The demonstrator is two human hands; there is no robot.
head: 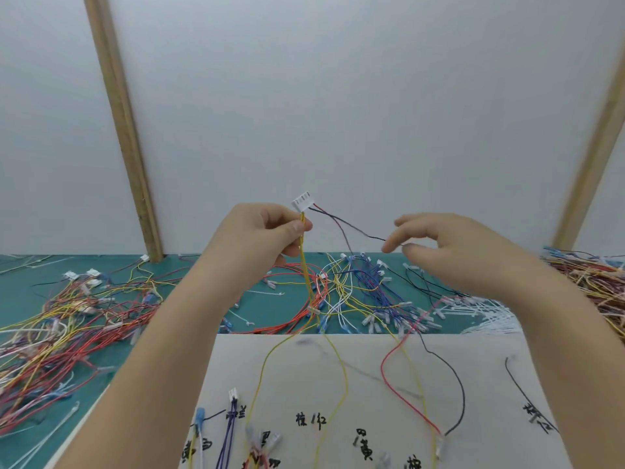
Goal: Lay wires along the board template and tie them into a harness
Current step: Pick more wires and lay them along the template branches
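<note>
My left hand point(263, 238) is raised above the table and pinches yellow wires point(306, 265) just under a white multi-pin connector point(303, 202). A red and a black wire point(351, 226) run from that connector toward my right hand point(449, 248), whose fingers are loosely curved; the black wire ends at its fingertips, and contact is unclear. The yellow, red and black wires hang down onto the white board template point(372, 384), which carries handwritten labels. A purple wire pair with a white plug point(232, 397) lies on the template's left part.
Tangled piles of coloured wires lie on the green mat at the left point(67, 326), centre point(365, 292) and far right point(588, 275). White cable ties point(487, 313) lie behind the template's right side. Two wooden posts point(125, 137) stand against the white wall.
</note>
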